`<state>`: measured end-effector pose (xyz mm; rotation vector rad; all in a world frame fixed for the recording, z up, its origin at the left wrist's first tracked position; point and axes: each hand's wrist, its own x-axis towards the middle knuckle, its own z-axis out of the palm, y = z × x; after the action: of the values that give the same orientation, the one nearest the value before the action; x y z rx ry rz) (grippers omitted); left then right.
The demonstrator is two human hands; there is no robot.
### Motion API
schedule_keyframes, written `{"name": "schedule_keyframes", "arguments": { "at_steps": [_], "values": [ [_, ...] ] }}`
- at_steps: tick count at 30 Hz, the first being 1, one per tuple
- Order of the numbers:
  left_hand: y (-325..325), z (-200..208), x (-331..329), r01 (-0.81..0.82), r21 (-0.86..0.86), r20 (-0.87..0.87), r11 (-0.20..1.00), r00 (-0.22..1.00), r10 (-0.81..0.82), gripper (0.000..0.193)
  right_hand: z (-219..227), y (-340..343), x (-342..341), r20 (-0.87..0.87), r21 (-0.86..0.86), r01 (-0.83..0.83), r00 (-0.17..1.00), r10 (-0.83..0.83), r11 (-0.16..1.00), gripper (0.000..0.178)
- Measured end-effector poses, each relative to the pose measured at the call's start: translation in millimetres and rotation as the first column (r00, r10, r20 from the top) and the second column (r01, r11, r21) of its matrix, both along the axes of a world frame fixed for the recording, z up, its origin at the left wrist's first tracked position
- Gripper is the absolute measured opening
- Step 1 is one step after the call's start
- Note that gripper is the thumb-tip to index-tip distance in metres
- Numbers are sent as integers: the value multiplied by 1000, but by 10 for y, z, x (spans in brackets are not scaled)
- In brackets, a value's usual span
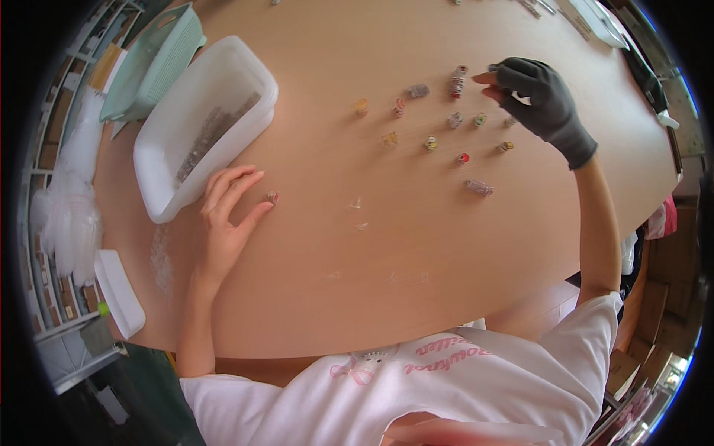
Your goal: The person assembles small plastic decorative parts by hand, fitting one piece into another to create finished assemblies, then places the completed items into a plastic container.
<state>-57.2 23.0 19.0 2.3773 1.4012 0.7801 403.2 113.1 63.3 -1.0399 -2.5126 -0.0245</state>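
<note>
My left hand (229, 214) is bare and open beside the white bin, its fingers spread. A small reddish ring-like piece (273, 198) lies by the thumb tip. My right hand (541, 108) wears a dark grey glove with some fingertips bare. Its thumb and fingers are curled but apart, with nothing visible between them. Just left of those fingertips is a small multicoloured stack (458, 82). Several similar little pieces are spread nearby, among them a yellow one (361, 108), a red one (463, 159) and a purplish cylinder (480, 187). Their exact kind is too small to tell.
The deep white bin (156, 167) at the left holds many small greyish, clear-looking pieces. Behind it stands a pale green basket (149, 78). A shallow white tray (120, 293) sits at the table's left edge, and another white tray (595, 22) at the far right.
</note>
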Motion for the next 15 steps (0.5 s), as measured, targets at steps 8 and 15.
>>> {"name": "schedule_keyframes", "arguments": {
  "at_steps": [8, 15],
  "values": [
    [27, -155, -6, 70, -260, 223, 963, 975, -11, 35, 230, -808, -967, -237, -278, -74, 972, 6, 958, 18],
    [108, -142, 94, 142, -67, 179, 987, 975, -129, 20, -247, -858, -1670, -134, -381, -134, 987, 89, 915, 23]
  ]
}}
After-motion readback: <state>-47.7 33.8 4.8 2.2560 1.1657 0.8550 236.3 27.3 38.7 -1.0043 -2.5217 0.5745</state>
